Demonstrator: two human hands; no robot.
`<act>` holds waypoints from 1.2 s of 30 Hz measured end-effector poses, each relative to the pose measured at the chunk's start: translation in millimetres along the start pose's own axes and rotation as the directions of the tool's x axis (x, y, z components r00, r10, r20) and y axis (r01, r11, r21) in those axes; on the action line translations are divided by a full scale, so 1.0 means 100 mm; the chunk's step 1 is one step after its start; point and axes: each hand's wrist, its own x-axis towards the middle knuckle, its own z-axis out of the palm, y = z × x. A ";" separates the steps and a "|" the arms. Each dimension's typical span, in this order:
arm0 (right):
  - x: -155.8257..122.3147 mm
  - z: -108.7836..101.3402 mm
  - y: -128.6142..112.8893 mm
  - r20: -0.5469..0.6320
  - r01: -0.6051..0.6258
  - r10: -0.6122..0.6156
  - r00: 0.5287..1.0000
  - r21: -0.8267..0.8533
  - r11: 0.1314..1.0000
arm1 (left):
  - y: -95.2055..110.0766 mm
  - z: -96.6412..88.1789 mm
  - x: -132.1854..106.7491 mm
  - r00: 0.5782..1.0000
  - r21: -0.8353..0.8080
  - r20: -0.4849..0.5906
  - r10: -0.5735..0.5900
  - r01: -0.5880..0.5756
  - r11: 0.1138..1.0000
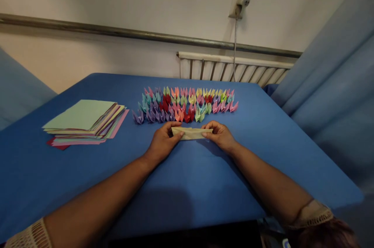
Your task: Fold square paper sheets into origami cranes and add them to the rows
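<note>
A pale yellow piece of folded paper [193, 133] is stretched level between my two hands, just above the blue table. My left hand [165, 139] pinches its left end, thumb on the near side. Its right end is gripped by my right hand [221, 135] between thumb and fingers. Crease lines run across the paper. Right behind it, rows of small folded paper cranes [184, 105] stand on the table in purple, red, pink, green, yellow and blue.
A thick stack of coloured paper sheets [82, 115], light green on top, lies at the left of the blue-covered table [280, 142]. Behind are a metal rail [131, 33], a radiator [233, 62] and a wall socket [238, 6] with a cord. Blue curtains [336, 72] hang at the right.
</note>
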 end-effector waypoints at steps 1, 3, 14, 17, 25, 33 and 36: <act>0.00 0.00 0.00 -0.003 -0.009 0.009 1.000 0.016 1.000 | 0.00 0.00 0.00 0.999 -0.035 0.009 -0.034 0.034 0.999; -0.01 0.00 0.01 -0.012 -0.039 0.039 0.999 0.021 0.999 | 0.00 0.00 -0.01 0.998 -0.065 0.006 -0.060 0.060 0.996; -0.01 -0.04 0.07 -0.064 -0.094 0.090 0.994 -0.070 0.993 | -0.04 0.00 -0.02 1.000 -0.048 -0.010 0.014 -0.014 0.999; 0.00 -0.05 0.08 -0.077 -0.116 0.111 0.991 -0.058 0.992 | -0.03 0.00 -0.03 1.000 -0.038 -0.024 0.014 -0.015 0.999; 0.05 -0.08 0.23 -0.124 -0.115 0.084 0.989 -0.272 0.955 | -0.04 -0.07 0.04 0.998 0.127 -0.063 -0.008 0.016 0.992; 0.05 -0.01 0.21 -0.146 -0.078 -0.054 0.988 -0.761 0.644 | 0.14 0.04 -0.13 0.835 0.572 0.393 0.385 -0.550 0.609; 0.05 0.00 0.12 -0.132 -0.083 -0.050 0.990 -0.829 0.553 | 0.14 0.14 -0.22 0.770 0.589 0.587 0.249 -0.618 0.521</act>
